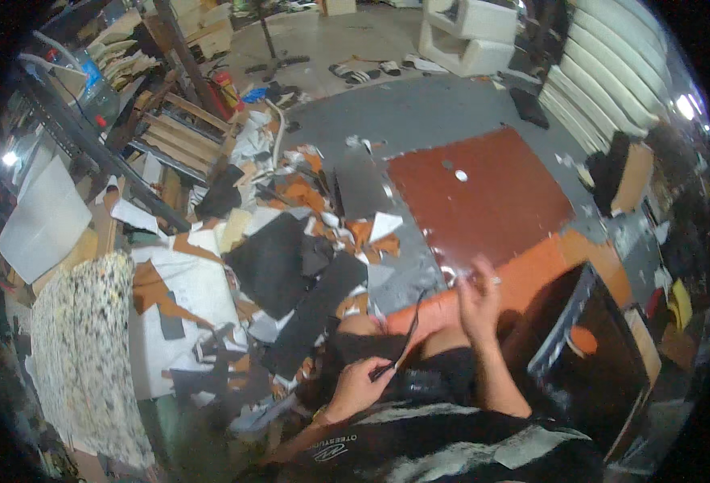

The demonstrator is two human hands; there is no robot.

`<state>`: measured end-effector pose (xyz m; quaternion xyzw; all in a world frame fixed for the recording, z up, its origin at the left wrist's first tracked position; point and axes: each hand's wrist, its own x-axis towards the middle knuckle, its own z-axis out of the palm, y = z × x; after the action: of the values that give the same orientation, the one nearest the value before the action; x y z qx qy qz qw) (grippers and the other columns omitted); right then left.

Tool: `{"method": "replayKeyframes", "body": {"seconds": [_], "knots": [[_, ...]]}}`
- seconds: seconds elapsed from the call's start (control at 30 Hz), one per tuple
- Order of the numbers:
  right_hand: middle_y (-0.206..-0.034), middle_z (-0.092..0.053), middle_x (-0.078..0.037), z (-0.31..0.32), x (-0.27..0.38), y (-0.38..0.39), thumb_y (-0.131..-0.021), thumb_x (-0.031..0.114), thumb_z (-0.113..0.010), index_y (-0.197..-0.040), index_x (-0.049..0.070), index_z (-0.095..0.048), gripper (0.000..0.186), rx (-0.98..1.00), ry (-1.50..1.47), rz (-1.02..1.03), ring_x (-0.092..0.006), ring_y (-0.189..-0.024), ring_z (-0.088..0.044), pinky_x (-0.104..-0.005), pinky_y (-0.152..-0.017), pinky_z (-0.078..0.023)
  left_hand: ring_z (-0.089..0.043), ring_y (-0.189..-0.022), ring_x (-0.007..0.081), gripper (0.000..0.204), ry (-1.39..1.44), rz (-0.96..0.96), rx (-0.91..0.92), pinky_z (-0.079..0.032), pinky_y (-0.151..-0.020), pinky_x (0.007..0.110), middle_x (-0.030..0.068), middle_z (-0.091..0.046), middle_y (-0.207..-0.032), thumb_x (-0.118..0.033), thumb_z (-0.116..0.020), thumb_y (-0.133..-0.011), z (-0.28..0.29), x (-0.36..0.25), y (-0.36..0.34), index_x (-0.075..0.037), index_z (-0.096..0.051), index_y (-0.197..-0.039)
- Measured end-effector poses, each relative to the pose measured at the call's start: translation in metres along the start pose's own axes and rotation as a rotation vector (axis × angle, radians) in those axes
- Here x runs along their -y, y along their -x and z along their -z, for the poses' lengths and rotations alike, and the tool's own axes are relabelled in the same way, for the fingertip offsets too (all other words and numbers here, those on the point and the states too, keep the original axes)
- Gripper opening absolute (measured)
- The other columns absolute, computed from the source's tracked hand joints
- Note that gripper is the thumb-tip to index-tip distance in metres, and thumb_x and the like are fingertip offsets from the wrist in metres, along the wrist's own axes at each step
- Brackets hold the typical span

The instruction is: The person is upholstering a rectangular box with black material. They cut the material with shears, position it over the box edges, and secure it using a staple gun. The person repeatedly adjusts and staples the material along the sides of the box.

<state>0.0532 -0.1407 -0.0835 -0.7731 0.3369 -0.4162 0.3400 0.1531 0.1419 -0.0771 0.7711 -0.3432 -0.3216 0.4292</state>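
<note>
The left hand [361,381] is gripping a thin black strip [410,332] whose free length is extending up and rightward from that grip, while the right hand [479,303], too blurred to tell its grip, is hovering before an orange sheet [533,270].

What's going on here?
The person's left hand grips one end of a thin dark strip. The right hand is raised by an orange sheet; it's blurred, so whether it holds anything is unclear. A reddish-brown sheet lies flat beyond, mixed scraps are heaped left, and a dark brown panel-like piece sits right.
</note>
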Motion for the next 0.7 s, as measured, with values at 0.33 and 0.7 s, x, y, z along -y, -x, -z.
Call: {"method": "replayKeyframes", "body": {"seconds": [0.33, 0.7], "knots": [[-0.14, -0.066, -0.023, 0.307, 0.005, 0.135, -0.096, 0.02, -0.079, -0.143, -0.002, -0.061, 0.055, 0.072, 0.579, -0.339, -0.0369, -0.133, -0.062, -0.0423, -0.115, -0.045, -0.075, -0.091, 0.0395, 0.031, 0.061, -0.199, -0.025, -0.058, -0.082, 0.043, 0.0233, -0.078, -0.106, -0.025, -0.068, -0.104, -0.028, 0.006, 0.061, 0.0, -0.075, -0.123], [-0.092, -0.073, -0.027, 0.273, -0.003, 0.182, -0.087, 0.042, -0.082, -0.106, 0.001, -0.079, 0.046, 0.158, 0.939, -0.145, -0.0477, -0.093, -0.07, -0.0522, -0.083, -0.054, -0.077, -0.109, 0.025, 0.037, 0.133, -0.211, 0.084, -0.059, -0.093, 0.038, 0.0221, -0.077, -0.124, -0.02, -0.063, -0.109, -0.085, 0.06, 0.084, -0.005, -0.067, -0.142]]}}
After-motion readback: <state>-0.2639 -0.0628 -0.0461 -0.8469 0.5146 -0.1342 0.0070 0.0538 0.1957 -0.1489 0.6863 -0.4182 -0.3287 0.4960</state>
